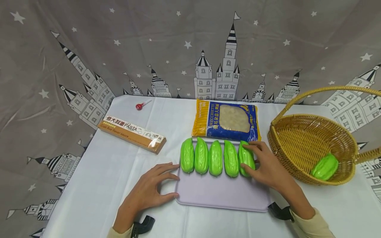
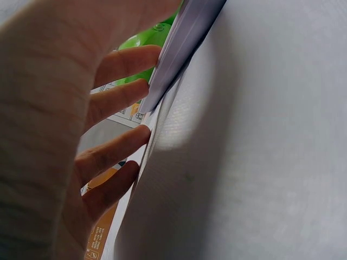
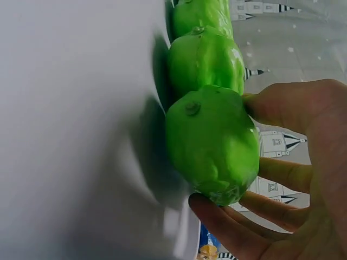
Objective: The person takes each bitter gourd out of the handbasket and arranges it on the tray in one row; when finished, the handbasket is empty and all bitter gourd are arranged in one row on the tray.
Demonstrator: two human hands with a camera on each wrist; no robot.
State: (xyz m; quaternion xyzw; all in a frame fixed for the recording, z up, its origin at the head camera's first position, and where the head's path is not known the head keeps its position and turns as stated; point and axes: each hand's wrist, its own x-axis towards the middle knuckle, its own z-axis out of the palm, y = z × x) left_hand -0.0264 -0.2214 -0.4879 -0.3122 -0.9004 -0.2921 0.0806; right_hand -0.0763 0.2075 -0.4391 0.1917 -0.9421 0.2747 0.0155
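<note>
Several glossy green oblong fruits [image 1: 215, 158] stand side by side along the far half of a pale purple tray [image 1: 223, 195]. My right hand [image 1: 265, 163] holds the rightmost green fruit [image 3: 211, 143] between thumb and fingers. In the right wrist view its stem end faces the camera, and the neighbouring fruits line up behind it. At the tray's left edge my left hand [image 1: 153, 186] has its thumb and fingers spread, the tips right at the rim. The left wrist view shows those fingers [image 2: 116, 103] extended along the tray's side, with no fruit held in them.
A wicker basket [image 1: 276, 155] with a tall handle stands at the right, one green fruit [image 1: 325, 167] inside. Behind the tray lies a blue-yellow pasta bag [image 1: 233, 120]. A pasta box [image 1: 132, 134] and a red lollipop [image 1: 139, 106] lie on the left.
</note>
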